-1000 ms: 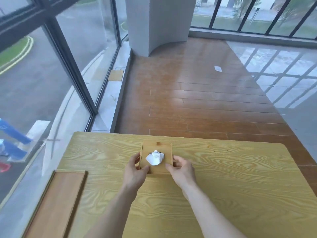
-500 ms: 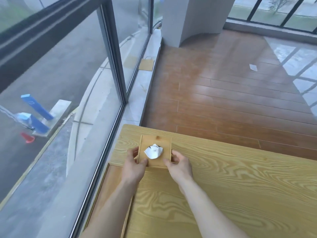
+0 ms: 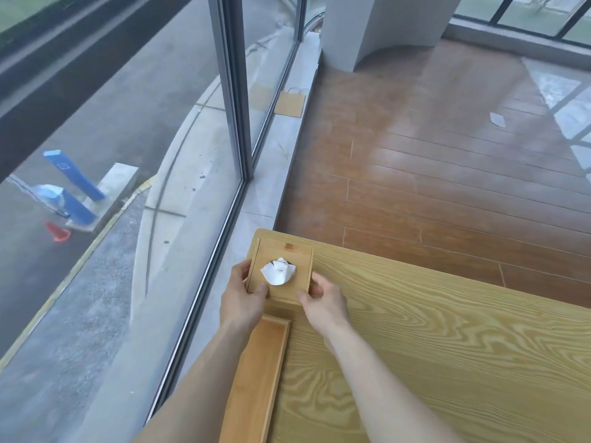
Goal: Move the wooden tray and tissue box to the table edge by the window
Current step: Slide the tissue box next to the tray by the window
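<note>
A square wooden tissue box [image 3: 297, 259] with a white tissue [image 3: 277, 271] poking from its round hole sits at the far left corner of the pale wooden table [image 3: 447, 330], beside the window. My left hand [image 3: 241, 294] grips its left side and my right hand [image 3: 323, 302] grips its right side. The long wooden tray [image 3: 259, 375] lies along the table's left edge, just nearer to me than the box; my left forearm covers part of it.
A floor-to-ceiling window [image 3: 128, 155] with a grey frame post [image 3: 233, 91] runs along the left, with a grey sill below. Beyond the table is brown plank floor [image 3: 447, 171], a white pillar [image 3: 367, 24], a paper bag [image 3: 289, 103] and a paper scrap [image 3: 498, 119].
Both hands have carried the tissue box left across the table to the window-side corner. The view has swung left with them. The tray now lies directly behind the box.
</note>
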Motion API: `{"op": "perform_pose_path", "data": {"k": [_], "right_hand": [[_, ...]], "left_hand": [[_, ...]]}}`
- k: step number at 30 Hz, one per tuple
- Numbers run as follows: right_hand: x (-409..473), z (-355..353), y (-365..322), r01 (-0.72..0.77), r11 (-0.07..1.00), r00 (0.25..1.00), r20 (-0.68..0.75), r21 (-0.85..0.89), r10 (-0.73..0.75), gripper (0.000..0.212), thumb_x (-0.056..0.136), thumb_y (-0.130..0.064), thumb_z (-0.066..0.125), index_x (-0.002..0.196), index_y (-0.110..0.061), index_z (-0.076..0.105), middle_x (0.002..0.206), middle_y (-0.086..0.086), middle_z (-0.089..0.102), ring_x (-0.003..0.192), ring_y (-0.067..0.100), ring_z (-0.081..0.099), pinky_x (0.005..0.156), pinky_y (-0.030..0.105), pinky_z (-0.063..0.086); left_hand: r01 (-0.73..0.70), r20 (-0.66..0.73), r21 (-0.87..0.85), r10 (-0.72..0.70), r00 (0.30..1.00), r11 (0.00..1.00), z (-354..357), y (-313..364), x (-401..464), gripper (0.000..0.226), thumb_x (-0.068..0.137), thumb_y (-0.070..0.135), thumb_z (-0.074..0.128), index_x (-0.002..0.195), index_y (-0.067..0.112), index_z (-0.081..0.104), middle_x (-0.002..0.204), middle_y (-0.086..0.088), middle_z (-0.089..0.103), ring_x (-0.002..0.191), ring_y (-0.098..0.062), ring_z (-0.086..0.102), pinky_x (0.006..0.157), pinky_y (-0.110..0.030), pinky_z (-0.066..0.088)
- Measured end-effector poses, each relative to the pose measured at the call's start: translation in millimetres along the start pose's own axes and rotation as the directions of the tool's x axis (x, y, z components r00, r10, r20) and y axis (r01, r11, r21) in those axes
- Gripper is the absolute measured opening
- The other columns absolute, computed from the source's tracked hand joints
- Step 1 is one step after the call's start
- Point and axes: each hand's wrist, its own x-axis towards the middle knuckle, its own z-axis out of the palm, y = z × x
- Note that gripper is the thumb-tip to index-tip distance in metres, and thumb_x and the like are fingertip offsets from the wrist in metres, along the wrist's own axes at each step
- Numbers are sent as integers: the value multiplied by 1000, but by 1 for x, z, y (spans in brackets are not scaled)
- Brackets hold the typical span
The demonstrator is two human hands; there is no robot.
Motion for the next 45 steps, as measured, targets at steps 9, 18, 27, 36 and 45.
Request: {"op": "perform_pose_path", "data": {"k": [9,18,27,36,45], "right_hand": [[19,20,-3,-85,994,994,-61,72,90,46,86,-13,81,129,-24,70,107,-4,76,98,18,74,96,44,59],[45,25,-17,-121,985,988,-83,121,131,34,86,-22,84,118,-19,75,101,-6,77,95,17,75,95,43,61],[60,27,-32,-98,991,988,-109,87,107,40,91,-28,79,129,-22,70,109,-7,77,101,19,73,99,43,58],[65,30,-33,-101,991,986,-124,92,112,40,91,-26,79,129,-20,71,101,-7,75,98,21,74,97,45,59],[57,18,-32,-75,986,989,-138,-150,54,54,89,-52,74,136,-27,66,137,-2,69,129,24,61,102,35,47]], "left_hand": [[-49,-21,49,50,999,998,-7,-8,26,58,90,25,65,144,36,46,127,11,65,107,-13,64,97,-43,53],[-108,-5,103,109,994,989,-5,-1,59,60,95,28,64,150,32,41,140,7,60,125,-17,56,106,-41,46],[-143,-3,125,144,990,982,-1,11,86,62,95,30,65,152,30,40,140,6,59,121,-16,57,104,-35,44],[-134,-6,114,136,991,984,0,12,91,60,94,29,66,149,32,42,108,16,60,98,-12,58,96,-35,47],[-121,-5,192,124,992,974,2,16,86,67,98,32,60,157,28,29,153,0,50,135,-22,51,113,-40,40]]}}
